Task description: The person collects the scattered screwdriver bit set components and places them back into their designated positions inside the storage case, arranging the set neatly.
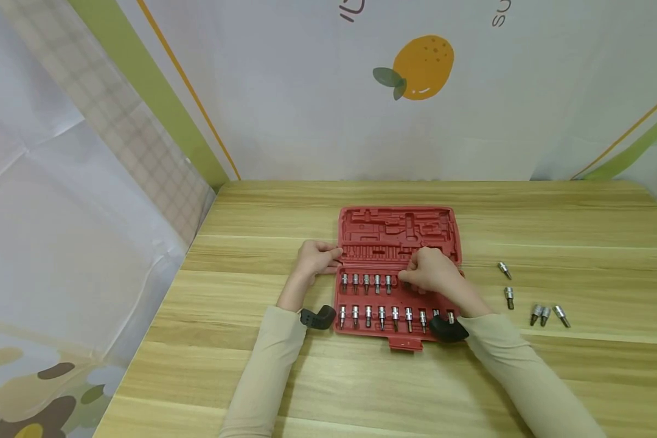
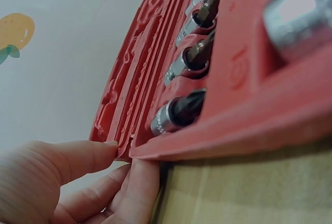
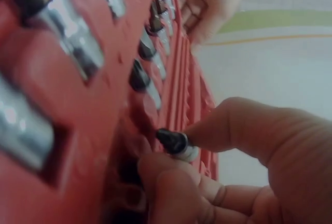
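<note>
The right hand (image 1: 431, 269) has its thumb and fingers closed in a pinch on a bit (image 3: 174, 142), just over the upper row of the red case (image 1: 380, 299). The left hand (image 1: 314, 258) nips the case's left edge at the hinge, thumb above, fingers beneath. Five bits sit in the upper row's left part; more line the lower row. The lid (image 1: 396, 228) lies open behind. Five loose bits (image 1: 509, 298) lie to the right on the desk (image 1: 197, 340).

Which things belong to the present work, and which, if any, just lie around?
Work:
open red plastic case
silver-and-black metal bit in the right hand
similar bits seated in the case
five loose bits, probably

Just surroundings:
pale striped wooden table
white backdrop printed with orange fruit
</note>
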Motion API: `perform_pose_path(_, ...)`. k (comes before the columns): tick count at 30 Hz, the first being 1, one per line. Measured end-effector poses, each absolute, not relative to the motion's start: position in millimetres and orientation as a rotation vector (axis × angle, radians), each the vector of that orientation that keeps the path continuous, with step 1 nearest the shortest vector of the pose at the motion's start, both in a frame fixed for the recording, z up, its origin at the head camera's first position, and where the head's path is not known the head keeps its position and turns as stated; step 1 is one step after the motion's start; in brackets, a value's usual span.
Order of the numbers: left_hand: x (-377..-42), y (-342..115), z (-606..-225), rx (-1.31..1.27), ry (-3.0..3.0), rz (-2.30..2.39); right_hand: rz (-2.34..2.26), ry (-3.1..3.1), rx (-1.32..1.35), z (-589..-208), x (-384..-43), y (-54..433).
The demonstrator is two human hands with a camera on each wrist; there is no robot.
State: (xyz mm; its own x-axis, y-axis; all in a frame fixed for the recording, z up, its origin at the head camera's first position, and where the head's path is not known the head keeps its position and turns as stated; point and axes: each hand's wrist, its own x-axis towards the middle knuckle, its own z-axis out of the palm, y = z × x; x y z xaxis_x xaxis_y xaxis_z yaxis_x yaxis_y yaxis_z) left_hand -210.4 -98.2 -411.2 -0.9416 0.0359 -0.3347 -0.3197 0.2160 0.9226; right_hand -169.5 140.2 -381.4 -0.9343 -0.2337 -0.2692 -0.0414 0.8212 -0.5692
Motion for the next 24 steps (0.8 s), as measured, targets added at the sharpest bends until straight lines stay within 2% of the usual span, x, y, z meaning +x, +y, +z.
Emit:
perform_pose_path(11, -211, -98, -411, -0.274, 2.207, 1.787, -0.709, 2.659, -0.211, -383, -170, 127)
perform_pose_path(24, -210, -98, -411, -0.262, 2.205, 1.789, -0.595, 2.673, -0.183, -378, -177, 133)
